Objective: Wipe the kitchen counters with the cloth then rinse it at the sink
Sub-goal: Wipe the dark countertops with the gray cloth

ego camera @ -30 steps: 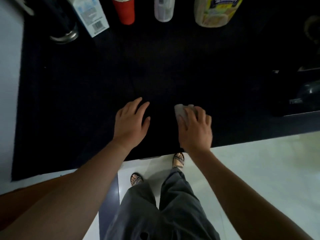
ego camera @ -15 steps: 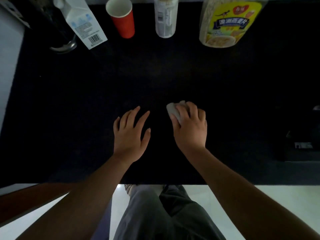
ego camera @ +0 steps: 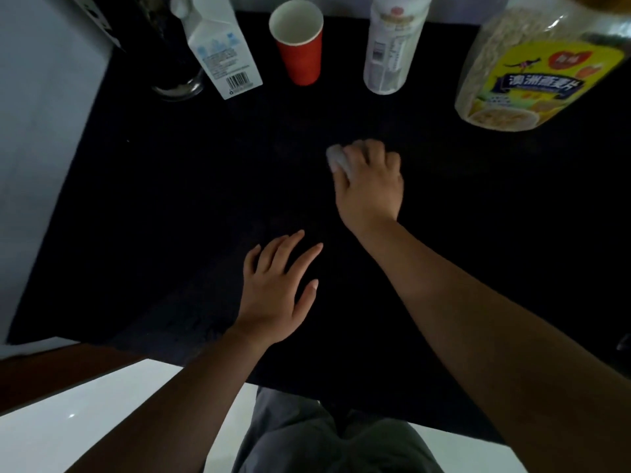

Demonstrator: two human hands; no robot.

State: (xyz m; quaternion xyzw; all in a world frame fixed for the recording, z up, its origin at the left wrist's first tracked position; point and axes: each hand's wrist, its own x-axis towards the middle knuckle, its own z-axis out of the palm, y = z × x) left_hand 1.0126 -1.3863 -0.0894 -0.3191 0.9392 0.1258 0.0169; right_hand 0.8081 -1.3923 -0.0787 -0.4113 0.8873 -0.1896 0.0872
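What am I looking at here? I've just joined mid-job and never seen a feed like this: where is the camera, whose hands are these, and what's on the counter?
There is no machine here. The single picture comes from a camera worn on a person's head, looking forward and down at their two bare hands. The right hand grips a small pale cloth against the black counter. The left hand lies open nearer the counter's front edge, fingers spread, holding nothing. Along the back stand a milk carton, a red paper cup, a white bottle and a large jar of oats.
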